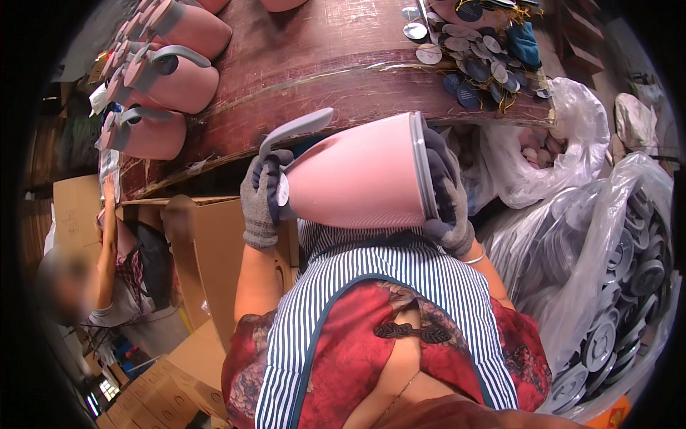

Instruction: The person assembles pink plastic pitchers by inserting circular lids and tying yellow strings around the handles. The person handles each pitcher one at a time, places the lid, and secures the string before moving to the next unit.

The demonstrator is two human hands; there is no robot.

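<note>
A pink jug (pixel 357 175) with a grey handle and grey base ring lies sideways between my gloved hands, in front of my striped apron. My left hand (pixel 264 193) is closed around its top end, near the foot of the handle, where a round white tag (pixel 283 190) shows. Against the grey base, my right hand (pixel 448 193) is curled with its palm on the bottom; part of its grip is hidden behind the base. The handle points up and toward the table.
Several similar pink jugs (pixel 189 86) stand on the worn red-brown table (pixel 307 50) at left. Round tags with yellow strings (pixel 479 64) lie piled at its right. Clear bags of grey lids (pixel 600 343) stand right. Cardboard boxes (pixel 214 250) and another person (pixel 136 272) are at left.
</note>
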